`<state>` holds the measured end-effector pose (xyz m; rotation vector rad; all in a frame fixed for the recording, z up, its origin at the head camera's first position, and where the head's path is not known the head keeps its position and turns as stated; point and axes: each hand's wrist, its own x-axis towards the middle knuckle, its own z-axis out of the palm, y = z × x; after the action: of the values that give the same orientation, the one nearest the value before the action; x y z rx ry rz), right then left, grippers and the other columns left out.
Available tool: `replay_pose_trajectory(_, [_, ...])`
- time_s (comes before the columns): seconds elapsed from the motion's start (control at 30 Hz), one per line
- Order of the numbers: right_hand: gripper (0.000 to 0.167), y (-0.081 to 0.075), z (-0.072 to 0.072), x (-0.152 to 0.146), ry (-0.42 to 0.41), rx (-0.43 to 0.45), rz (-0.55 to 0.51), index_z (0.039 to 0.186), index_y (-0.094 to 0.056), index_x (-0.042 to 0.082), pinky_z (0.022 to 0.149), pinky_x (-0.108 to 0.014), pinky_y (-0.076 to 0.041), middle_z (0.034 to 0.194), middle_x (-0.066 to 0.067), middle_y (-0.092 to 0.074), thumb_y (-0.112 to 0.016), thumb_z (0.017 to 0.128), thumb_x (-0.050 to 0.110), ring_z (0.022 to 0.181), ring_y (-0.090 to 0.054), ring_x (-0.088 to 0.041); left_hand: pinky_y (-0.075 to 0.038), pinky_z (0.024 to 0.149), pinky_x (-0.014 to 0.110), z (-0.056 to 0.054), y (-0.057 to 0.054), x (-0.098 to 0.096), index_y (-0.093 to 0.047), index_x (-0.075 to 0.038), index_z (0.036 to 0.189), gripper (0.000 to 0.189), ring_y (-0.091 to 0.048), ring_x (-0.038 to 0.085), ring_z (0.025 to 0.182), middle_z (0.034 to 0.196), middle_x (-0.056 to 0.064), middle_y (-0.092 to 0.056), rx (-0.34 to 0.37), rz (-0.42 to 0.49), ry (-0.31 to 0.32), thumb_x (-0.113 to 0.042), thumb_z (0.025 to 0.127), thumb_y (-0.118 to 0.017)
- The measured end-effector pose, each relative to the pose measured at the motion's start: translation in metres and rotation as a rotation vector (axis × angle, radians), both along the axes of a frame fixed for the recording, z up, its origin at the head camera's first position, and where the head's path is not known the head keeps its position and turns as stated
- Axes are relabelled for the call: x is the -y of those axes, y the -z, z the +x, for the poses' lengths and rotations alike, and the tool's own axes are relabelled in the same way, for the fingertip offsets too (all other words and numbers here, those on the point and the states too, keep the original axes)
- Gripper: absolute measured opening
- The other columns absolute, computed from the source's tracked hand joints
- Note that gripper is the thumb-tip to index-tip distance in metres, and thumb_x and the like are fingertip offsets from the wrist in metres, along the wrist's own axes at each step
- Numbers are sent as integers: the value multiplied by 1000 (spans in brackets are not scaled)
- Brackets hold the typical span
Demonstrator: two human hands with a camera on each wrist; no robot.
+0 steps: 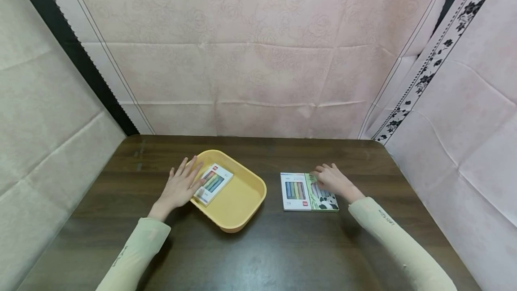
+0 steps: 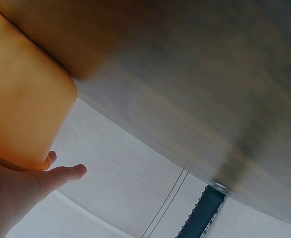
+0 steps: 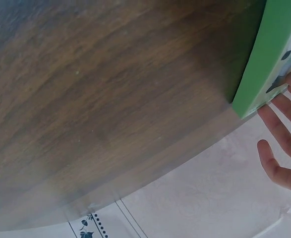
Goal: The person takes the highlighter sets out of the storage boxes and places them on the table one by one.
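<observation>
My left hand (image 1: 181,186) lies at the left rim of a yellow tray (image 1: 236,212), fingers spread out straight over the edge. Inside the tray, by those fingertips, is a flat white box (image 1: 219,186) picturing coloured sticks. The left wrist view shows the tray's outer side (image 2: 31,94) above the hand (image 2: 21,193). On the table my right hand (image 1: 333,180) touches a green box (image 1: 314,194) with a panda picture, its fingers loosely bent over the top. In the right wrist view fingertips meet the green box's edge (image 3: 264,59). Whether the fingers pinch it is unclear.
A white box (image 1: 292,192) with coloured sticks lies against the green box's left side. Tray and boxes sit on a dark wooden table (image 1: 266,250). Pale patterned cloth (image 1: 258,76) hangs behind the table and along both sides.
</observation>
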<state>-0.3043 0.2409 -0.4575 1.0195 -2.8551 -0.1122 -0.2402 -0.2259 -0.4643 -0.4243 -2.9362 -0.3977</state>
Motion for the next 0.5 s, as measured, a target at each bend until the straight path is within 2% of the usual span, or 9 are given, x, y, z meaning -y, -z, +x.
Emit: replay_pose_trajectory(0.5, [28,4,0,-2,-32,-54,4,106,-64,8,77,-50,-42,96,-8,-63,-63,79,13,88,-56,-26,-11,99,67,1,0,0,-25,-14,142,59,-6,34,138,151,10,-13,-9,16,3,-40,92,-42])
